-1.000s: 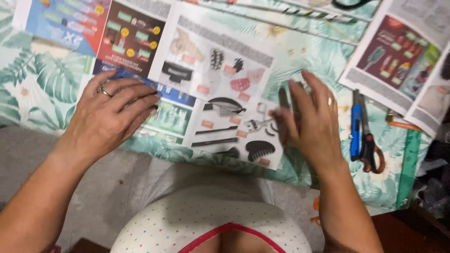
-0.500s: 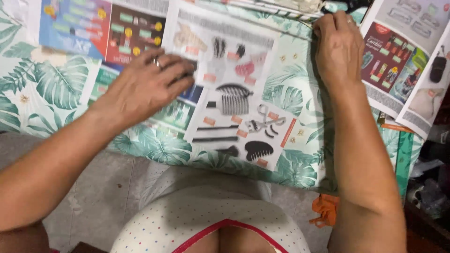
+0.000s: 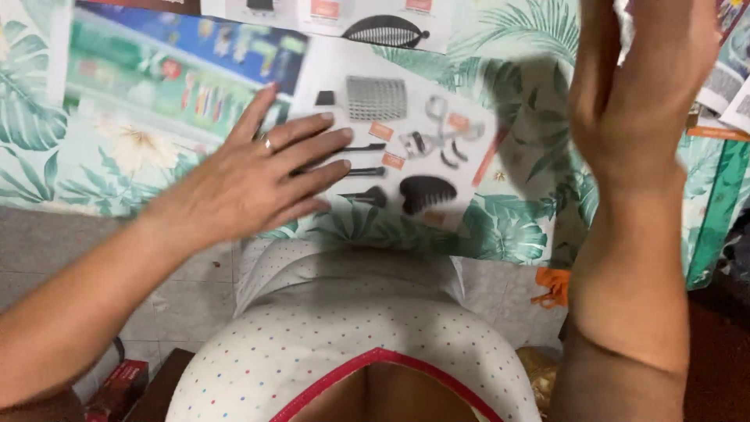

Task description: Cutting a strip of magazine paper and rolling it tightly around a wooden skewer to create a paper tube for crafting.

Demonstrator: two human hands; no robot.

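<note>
At the far left, a worktop covered by a glossy tablecloth (image 3: pixel 47 133) printed with green palm leaves and pale flowers is seen. On it a catalogue page in blue and green (image 3: pixel 180 74) is laid flat, its print blurred. The left hand (image 3: pixel 250 180) is spread over the lower left corner of a white catalogue cut-out (image 3: pixel 406 137), palm down; its fingers (image 3: pixel 312 148) are stretched out and fanned apart, nothing being gripped, and a thin ring is worn on one of them. The cut-out (a thin paper sheet with an irregular trimmed edge) is lying flat at the middle of the worktop, near its front edge, and dark combs, clips and hair grips are pictured on it. A second paper strip (image 3: pixel 367 19) with an oval dark comb is placed above it. To the right, the right hand (image 3: pixel 641 86) is raised well clear of the cloth, fingers straight and empty. Below, a small orange scrap (image 3: pixel 553 286) is hung at the cloth's edge.
</note>
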